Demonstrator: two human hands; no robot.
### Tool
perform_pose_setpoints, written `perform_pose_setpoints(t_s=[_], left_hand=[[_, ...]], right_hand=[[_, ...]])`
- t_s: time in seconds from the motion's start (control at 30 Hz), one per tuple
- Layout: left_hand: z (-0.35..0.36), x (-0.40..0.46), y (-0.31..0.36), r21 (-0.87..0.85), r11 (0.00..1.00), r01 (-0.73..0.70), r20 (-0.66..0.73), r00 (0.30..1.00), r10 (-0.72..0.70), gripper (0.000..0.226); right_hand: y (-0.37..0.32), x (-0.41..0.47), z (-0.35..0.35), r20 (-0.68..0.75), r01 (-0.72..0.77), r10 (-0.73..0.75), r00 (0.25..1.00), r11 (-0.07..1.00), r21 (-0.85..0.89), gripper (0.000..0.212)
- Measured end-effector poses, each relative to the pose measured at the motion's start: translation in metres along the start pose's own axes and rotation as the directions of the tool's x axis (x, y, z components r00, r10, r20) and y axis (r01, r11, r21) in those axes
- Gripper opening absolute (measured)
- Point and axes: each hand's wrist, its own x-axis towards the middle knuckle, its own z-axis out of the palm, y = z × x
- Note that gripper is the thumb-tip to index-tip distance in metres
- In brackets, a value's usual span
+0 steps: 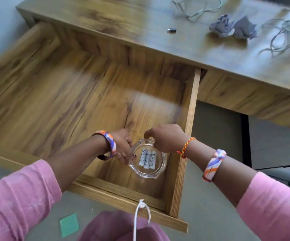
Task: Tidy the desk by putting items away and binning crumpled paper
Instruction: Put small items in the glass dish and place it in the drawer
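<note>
A clear glass dish (155,173) with three white batteries (147,158) in it sits low inside the open wooden drawer (191,119), near its front right corner. My left hand (122,146) grips the dish's left rim, fingers curled over the edge. My right hand (165,138) holds the far right rim from above. On the desk top (140,23), crumpled grey paper (233,27) lies at the upper right, with a small dark adapter (171,30) to its left.
Tangled grey cables (287,35) lie on the desk at the far right, and more cable (194,7) at the top edge. A white cord loop (141,216) hangs from the drawer front. A green paper square (69,225) lies on the grey floor.
</note>
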Motion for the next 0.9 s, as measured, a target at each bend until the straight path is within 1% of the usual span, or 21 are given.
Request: perform_pose_setpoints(t_s=[0.07,0.17,0.27,0.37,0.43,0.53,0.6,0.67,0.73,0.83,0.9], left_hand=[[0.008,0.003,-0.002,0.041,0.999,0.004,-0.018,1.000,-0.003,0.029],[0.018,0.006,-0.005,0.154,0.987,0.041,-0.038,0.999,-0.035,0.020],[0.026,0.008,-0.006,0.269,0.962,0.050,-0.060,0.998,-0.035,0.019],[0.031,0.008,-0.007,0.324,0.945,0.045,-0.066,0.998,-0.024,0.025],[0.031,0.009,-0.008,0.357,0.933,0.045,-0.061,0.998,-0.025,0.025],[0.031,0.009,-0.010,0.367,0.929,0.033,-0.071,0.997,-0.008,0.027],[0.032,0.007,-0.008,0.377,0.925,0.048,-0.071,0.997,-0.023,0.027],[0.031,0.003,-0.006,0.392,0.917,0.070,-0.044,0.997,-0.057,0.023],[0.024,-0.003,0.001,0.444,0.892,0.085,-0.057,0.996,-0.066,0.014],[0.009,-0.017,0.018,0.491,0.871,0.039,-0.137,0.990,0.033,0.022],[-0.002,-0.029,0.037,0.513,0.858,-0.031,-0.182,0.973,0.144,0.016]], right_hand=[[-0.002,-0.001,0.005,0.025,0.016,-0.015,1.000,0.999,-0.036,0.044],[-0.005,-0.005,0.010,0.061,0.041,-0.036,0.997,0.995,-0.090,0.042],[-0.008,-0.010,0.015,0.093,0.062,-0.051,0.994,0.991,-0.122,0.038],[-0.010,-0.014,0.021,0.103,0.079,-0.063,0.993,0.985,-0.154,0.034],[-0.012,-0.016,0.025,0.116,0.086,-0.066,0.991,0.981,-0.176,0.030],[-0.015,-0.018,0.026,0.138,0.088,-0.061,0.989,0.976,-0.198,0.025],[-0.015,-0.018,0.025,0.163,0.079,-0.047,0.986,0.978,-0.194,0.026],[-0.014,-0.018,0.023,0.179,0.058,-0.024,0.984,0.981,-0.186,0.029],[-0.012,-0.017,0.018,0.156,0.029,0.001,0.988,0.982,-0.187,0.032],[-0.008,-0.018,0.000,0.090,-0.024,0.040,0.995,0.985,-0.172,0.037],[-0.004,-0.019,-0.019,0.049,-0.060,0.067,0.997,0.989,-0.137,0.041]])
